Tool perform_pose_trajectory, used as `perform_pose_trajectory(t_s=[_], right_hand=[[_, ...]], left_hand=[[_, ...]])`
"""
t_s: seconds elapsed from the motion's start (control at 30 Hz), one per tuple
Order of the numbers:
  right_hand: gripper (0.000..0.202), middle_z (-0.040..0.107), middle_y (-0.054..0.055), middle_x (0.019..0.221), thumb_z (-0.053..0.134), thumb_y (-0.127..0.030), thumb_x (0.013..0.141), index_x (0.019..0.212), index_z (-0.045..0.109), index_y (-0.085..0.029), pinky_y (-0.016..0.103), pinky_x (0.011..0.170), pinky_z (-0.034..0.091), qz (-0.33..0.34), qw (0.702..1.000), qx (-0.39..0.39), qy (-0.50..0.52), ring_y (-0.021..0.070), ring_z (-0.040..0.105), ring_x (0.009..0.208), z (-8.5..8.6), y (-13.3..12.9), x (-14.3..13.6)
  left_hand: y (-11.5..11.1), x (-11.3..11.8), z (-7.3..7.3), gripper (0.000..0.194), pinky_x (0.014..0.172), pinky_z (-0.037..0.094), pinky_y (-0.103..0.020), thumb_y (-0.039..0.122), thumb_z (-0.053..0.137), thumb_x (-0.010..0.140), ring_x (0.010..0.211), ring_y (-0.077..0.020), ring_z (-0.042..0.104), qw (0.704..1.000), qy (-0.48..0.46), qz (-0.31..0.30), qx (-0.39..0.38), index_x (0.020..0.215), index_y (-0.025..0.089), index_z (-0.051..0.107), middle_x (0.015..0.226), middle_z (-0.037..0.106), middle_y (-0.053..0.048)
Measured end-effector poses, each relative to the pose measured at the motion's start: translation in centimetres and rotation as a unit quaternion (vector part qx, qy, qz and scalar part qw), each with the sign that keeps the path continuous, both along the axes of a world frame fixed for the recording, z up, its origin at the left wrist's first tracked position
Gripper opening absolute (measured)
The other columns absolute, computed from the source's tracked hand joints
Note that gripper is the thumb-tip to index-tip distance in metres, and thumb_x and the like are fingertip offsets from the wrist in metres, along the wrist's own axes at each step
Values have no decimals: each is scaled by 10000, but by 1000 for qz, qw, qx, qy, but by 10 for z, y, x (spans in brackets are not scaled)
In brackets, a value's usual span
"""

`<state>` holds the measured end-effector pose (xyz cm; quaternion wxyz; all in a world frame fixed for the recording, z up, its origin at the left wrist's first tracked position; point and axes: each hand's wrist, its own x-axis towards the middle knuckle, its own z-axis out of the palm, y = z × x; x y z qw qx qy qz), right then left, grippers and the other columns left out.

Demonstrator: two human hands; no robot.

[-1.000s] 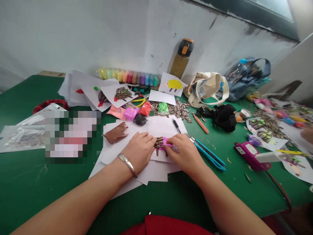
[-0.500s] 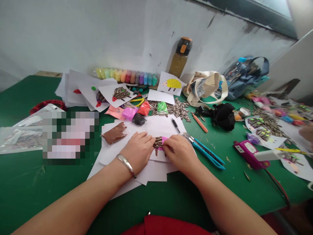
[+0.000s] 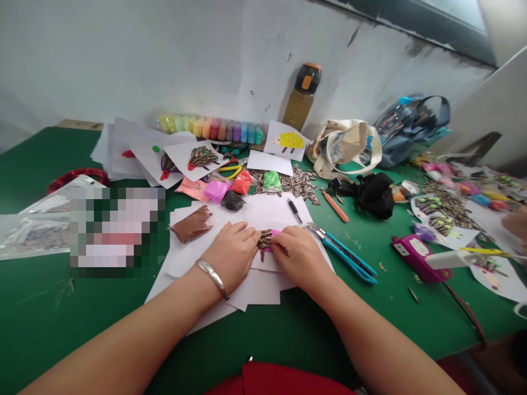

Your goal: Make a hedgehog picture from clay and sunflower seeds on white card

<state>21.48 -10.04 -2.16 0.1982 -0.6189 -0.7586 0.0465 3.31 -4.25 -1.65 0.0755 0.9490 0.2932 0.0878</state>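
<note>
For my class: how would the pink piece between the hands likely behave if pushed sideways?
The pink piece is probably light, looking smaller than the left hand. Lying flat on papers, it seems unlikely to roll or tip. Its seeds might shift or drop off, being separate bits packed on top.

Scuffed wall [image 3: 164, 60], perhaps a window [image 3: 459, 13]

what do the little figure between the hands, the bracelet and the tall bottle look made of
Figure: probably soft modelling clay, smooth pink and brown, much like the bagged brown lump; striped, pointed seeds on it look like sunflower seeds.
Bracelet: likely metal, silvery with bright highlights.
Bottle: see-through, yellowish-brown body, plastic or perhaps glass.
</note>
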Motion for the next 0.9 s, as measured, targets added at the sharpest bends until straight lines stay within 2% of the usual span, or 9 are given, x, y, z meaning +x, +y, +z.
perform_pose_trajectory(t_s=[0.13, 0.33, 0.5, 0.57, 0.7, 0.8, 0.9], right_hand=[[216, 609, 34, 723, 548, -203, 903, 738, 686, -186, 283, 696, 358, -5, 1000, -19, 21, 163, 538, 731, 6, 1, 3], [166, 651, 22, 768, 562, -163, 863, 799, 709, -205, 269, 736, 387, -85, 994, -35, 57, 169, 580, 805, 18, 7, 18], [248, 688, 59, 853, 493, -163, 880, 866, 737, -203, 279, 741, 391, -105, 992, -26, -63, 187, 593, 847, 30, 46, 28], [271, 697, 62, 887, 472, -172, 886, 883, 741, -210, 277, 748, 390, -139, 981, -29, -130, 190, 598, 876, 32, 67, 28], [279, 703, 98, 903, 464, -203, 884, 840, 740, -195, 295, 717, 389, -187, 969, -29, -159, 220, 604, 882, 25, 99, 24], [253, 698, 130, 923, 482, -197, 865, 844, 733, -171, 309, 717, 386, -202, 963, -34, -174, 241, 605, 894, 14, 107, 22], [237, 688, 134, 946, 487, -176, 854, 878, 723, -165, 315, 740, 385, -186, 965, -42, -182, 241, 601, 910, 8, 108, 23]], left_hand=[[0, -1, -1, 307, 1010, 413, -518, 163, 435, 938, 1173, -319, 509, 1000, 2, 4, 1, 1180, 90, 610, 1170, 657, -133], [1, -1, 2, 312, 1013, 411, -491, 179, 444, 935, 1167, -294, 511, 1000, -4, 6, -21, 1199, 103, 592, 1148, 652, -134], [1, -2, 6, 300, 954, 440, -489, 162, 440, 924, 1102, -292, 541, 999, -18, 5, -27, 1176, 101, 591, 1085, 662, -148], [1, -2, 6, 291, 954, 436, -488, 160, 446, 918, 1097, -296, 544, 999, -19, 5, -27, 1161, 98, 595, 1081, 663, -149], [1, -3, 5, 267, 969, 424, -473, 170, 467, 911, 1110, -290, 541, 999, -30, 4, -28, 1135, 119, 602, 1079, 667, -132], [1, -3, 4, 257, 967, 421, -463, 175, 464, 915, 1125, -291, 533, 999, -23, 4, -27, 1123, 120, 604, 1062, 666, -132], [1, -3, 4, 267, 975, 413, -459, 175, 458, 921, 1141, -291, 523, 1000, -19, 4, -22, 1141, 112, 596, 1068, 660, -138]])
